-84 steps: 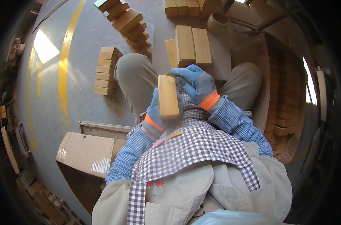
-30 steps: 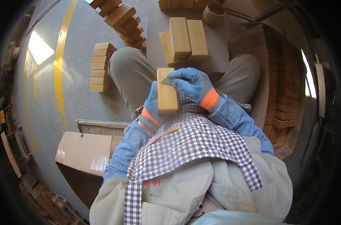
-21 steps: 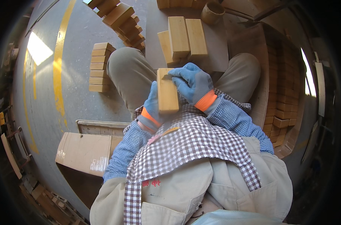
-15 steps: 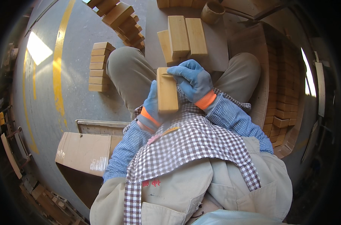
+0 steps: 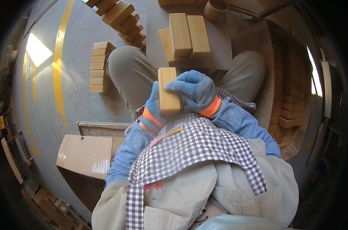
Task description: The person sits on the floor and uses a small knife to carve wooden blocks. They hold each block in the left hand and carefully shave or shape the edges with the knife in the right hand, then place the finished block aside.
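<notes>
A pale yellow wooden block (image 5: 169, 97) is held lengthwise over my lap, its broad face up. My left hand (image 5: 154, 106), in a blue glove with an orange cuff, grips it from the left side, with part of the fingers hidden behind it. Across the block's upper face reaches my right hand (image 5: 195, 89), gloved alike. Its fingers are bent and pressed together, with the tips on the wood near the middle. Whatever those fingertips pinch, if anything, is hidden. Beyond my hands, several similar blocks (image 5: 180, 34) lie on a grey board (image 5: 155, 46) between my knees.
A neat stack of blocks (image 5: 99, 73) stands left of my knee, and a taller leaning stack (image 5: 122, 19) rises behind it. To the right is a large cardboard box (image 5: 263, 88) full of blocks. A round tub (image 5: 215, 10) sits far ahead. Another carton (image 5: 86, 151) is by my left elbow.
My right hand has slid toward me along the block, from its far end to about the middle. A thin edge seen under its fingertips no longer shows. My left hand keeps its grip.
</notes>
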`<state>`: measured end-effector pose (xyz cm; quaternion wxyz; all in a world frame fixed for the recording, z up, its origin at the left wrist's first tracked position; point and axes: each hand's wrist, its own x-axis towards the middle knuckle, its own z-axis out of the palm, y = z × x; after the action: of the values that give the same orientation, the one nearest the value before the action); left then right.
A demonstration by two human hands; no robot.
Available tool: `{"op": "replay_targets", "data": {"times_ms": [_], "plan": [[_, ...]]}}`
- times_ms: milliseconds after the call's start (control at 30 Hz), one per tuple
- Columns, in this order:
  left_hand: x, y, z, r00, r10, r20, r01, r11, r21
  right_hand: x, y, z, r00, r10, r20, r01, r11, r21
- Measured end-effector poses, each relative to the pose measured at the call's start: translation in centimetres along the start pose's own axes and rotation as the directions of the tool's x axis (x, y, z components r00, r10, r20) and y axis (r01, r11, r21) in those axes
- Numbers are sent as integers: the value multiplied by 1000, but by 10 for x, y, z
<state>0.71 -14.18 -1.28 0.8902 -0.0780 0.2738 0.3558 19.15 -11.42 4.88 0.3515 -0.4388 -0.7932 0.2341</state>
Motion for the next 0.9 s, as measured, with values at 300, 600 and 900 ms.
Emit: {"op": "replay_targets", "data": {"times_ms": [300,600,900], "plan": [[-4,-1,3,999,-17,34,17,1000,11,-8,-6,-4,992,-129,11,129,984,-121],[-3,3,6,997,31,65,-22,991,-131,-7,1,-30,999,-5,42,-8,953,304],[18,18,-7,992,-64,-113,59,997,-53,105,187,-157,801,434,-412,-540,822,-182]]}}
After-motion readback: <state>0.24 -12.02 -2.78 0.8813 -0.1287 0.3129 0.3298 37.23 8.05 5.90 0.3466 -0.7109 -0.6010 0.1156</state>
